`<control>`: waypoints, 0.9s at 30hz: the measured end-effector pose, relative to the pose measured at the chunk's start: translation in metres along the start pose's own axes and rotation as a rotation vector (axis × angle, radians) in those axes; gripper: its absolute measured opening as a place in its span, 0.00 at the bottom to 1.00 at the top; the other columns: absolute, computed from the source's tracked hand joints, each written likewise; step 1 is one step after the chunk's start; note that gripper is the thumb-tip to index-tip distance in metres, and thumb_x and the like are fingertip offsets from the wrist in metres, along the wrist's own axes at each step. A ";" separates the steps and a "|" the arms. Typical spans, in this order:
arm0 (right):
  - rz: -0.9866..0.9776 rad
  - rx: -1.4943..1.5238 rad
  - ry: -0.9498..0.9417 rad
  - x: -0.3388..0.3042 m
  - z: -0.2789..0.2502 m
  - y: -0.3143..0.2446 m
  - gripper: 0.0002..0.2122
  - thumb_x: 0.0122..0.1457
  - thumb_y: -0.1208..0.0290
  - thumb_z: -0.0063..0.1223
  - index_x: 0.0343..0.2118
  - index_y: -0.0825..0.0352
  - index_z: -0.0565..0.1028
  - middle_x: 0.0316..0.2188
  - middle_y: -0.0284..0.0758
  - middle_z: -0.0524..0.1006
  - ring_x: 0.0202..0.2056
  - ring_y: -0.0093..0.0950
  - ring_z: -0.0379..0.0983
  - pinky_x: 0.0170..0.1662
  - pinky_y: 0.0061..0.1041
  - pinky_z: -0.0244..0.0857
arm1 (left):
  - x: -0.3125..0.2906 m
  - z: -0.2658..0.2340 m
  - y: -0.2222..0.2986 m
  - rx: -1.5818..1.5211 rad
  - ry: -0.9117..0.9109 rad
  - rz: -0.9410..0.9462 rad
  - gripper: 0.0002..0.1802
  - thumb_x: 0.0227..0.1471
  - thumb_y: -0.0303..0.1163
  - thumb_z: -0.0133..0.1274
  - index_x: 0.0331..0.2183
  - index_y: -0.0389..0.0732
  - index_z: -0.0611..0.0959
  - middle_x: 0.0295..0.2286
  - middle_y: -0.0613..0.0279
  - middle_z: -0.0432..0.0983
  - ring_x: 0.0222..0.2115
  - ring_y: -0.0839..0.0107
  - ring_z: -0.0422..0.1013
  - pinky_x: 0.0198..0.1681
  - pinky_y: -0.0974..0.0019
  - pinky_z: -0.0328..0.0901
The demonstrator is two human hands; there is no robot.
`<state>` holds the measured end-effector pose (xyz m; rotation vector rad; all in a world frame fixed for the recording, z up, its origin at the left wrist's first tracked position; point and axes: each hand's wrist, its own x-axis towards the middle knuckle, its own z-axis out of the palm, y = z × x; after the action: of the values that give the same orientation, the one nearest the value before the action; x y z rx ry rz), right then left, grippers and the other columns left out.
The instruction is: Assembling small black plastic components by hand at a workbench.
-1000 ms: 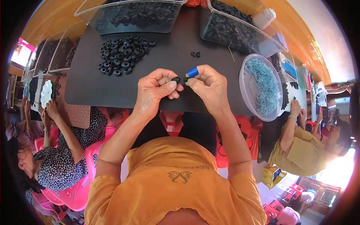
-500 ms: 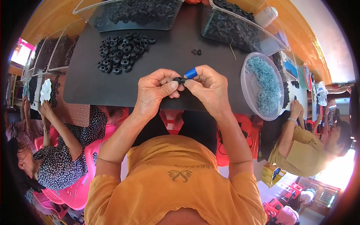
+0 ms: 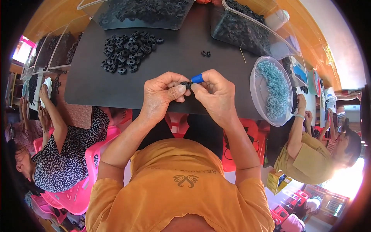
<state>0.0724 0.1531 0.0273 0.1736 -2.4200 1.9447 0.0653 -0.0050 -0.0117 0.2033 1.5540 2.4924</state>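
Pinching a small black part [image 3: 186, 84] between left hand [image 3: 160, 96] and right hand [image 3: 216, 94], black mat [image 3: 92, 85], crowded workshop

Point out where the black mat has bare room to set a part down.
Bare mat lies left of the hands, below the pile of black toothed rings, and between that pile and two loose pieces. The trays and clear tub crowd the far and right edges.

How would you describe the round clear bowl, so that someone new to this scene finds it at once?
Start at the black mat that covers the table. At its right edge, beside the right hand, sits the round clear bowl. Unlike the rectangular clear trays of black parts, it is circular and holds pale blue-grey pieces.
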 end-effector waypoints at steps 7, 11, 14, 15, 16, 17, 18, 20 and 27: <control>-0.411 -0.319 0.040 0.004 0.003 0.010 0.07 0.44 0.87 0.51 0.24 0.69 0.68 0.21 0.37 0.69 0.24 0.33 0.67 0.26 0.29 0.62 | 0.001 0.000 -0.004 0.048 0.017 0.039 0.06 0.50 0.21 0.55 0.34 0.32 0.80 0.23 0.63 0.76 0.19 0.83 0.66 0.23 0.81 0.62; -0.495 -0.389 0.028 0.004 0.003 0.016 0.08 0.42 0.87 0.52 0.24 0.69 0.67 0.21 0.38 0.69 0.25 0.38 0.65 0.27 0.33 0.60 | 0.001 0.004 0.000 0.139 0.026 0.008 0.05 0.51 0.20 0.54 0.33 0.33 0.80 0.21 0.66 0.74 0.19 0.84 0.65 0.22 0.81 0.61; -0.445 -0.337 0.045 0.004 0.003 0.021 0.07 0.43 0.87 0.52 0.24 0.69 0.68 0.20 0.38 0.69 0.24 0.38 0.65 0.27 0.33 0.60 | 0.002 0.005 0.001 0.169 0.021 -0.011 0.04 0.51 0.21 0.53 0.32 0.33 0.80 0.21 0.67 0.73 0.19 0.85 0.64 0.21 0.81 0.60; -0.455 -0.327 0.072 0.003 0.004 0.021 0.07 0.44 0.87 0.53 0.25 0.69 0.68 0.20 0.39 0.68 0.24 0.38 0.65 0.27 0.33 0.60 | 0.002 0.005 0.001 0.163 0.020 -0.008 0.04 0.51 0.21 0.53 0.32 0.33 0.80 0.21 0.67 0.73 0.19 0.85 0.63 0.21 0.81 0.60; -0.464 -0.317 0.099 0.002 0.004 0.022 0.07 0.44 0.86 0.53 0.25 0.70 0.69 0.21 0.39 0.68 0.24 0.38 0.65 0.27 0.33 0.60 | 0.003 0.005 0.001 0.170 0.017 -0.008 0.04 0.51 0.21 0.53 0.32 0.33 0.80 0.21 0.67 0.73 0.19 0.85 0.63 0.21 0.81 0.60; -0.465 -0.311 0.106 0.001 0.002 0.023 0.07 0.44 0.86 0.53 0.25 0.70 0.69 0.21 0.39 0.68 0.24 0.38 0.65 0.27 0.33 0.60 | 0.004 0.003 0.001 0.180 0.003 -0.007 0.05 0.51 0.23 0.55 0.32 0.33 0.80 0.22 0.66 0.74 0.19 0.85 0.64 0.22 0.81 0.60; -0.404 -0.265 0.087 -0.001 -0.001 0.024 0.07 0.46 0.85 0.54 0.28 0.70 0.70 0.21 0.38 0.70 0.24 0.34 0.67 0.28 0.30 0.61 | 0.004 0.002 0.002 0.192 -0.010 -0.005 0.07 0.50 0.26 0.57 0.33 0.33 0.80 0.22 0.66 0.75 0.20 0.84 0.65 0.22 0.81 0.60; -0.345 -0.206 0.076 -0.005 -0.005 0.026 0.06 0.48 0.84 0.55 0.30 0.71 0.71 0.22 0.36 0.71 0.25 0.30 0.69 0.29 0.26 0.63 | 0.008 0.004 0.011 0.289 -0.028 -0.065 0.07 0.49 0.26 0.57 0.32 0.34 0.80 0.22 0.64 0.75 0.20 0.82 0.66 0.23 0.79 0.61; -0.106 0.108 0.249 -0.017 -0.025 0.044 0.07 0.53 0.81 0.54 0.36 0.72 0.74 0.26 0.31 0.76 0.29 0.15 0.69 0.33 0.15 0.64 | 0.033 -0.005 0.023 1.301 -0.291 0.600 0.09 0.39 0.21 0.56 0.29 0.35 0.77 0.22 0.53 0.72 0.24 0.59 0.71 0.27 0.62 0.65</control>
<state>0.0834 0.1883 -0.0111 0.0558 -2.1104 1.9229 0.0299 -0.0118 0.0072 1.2533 2.9465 1.1411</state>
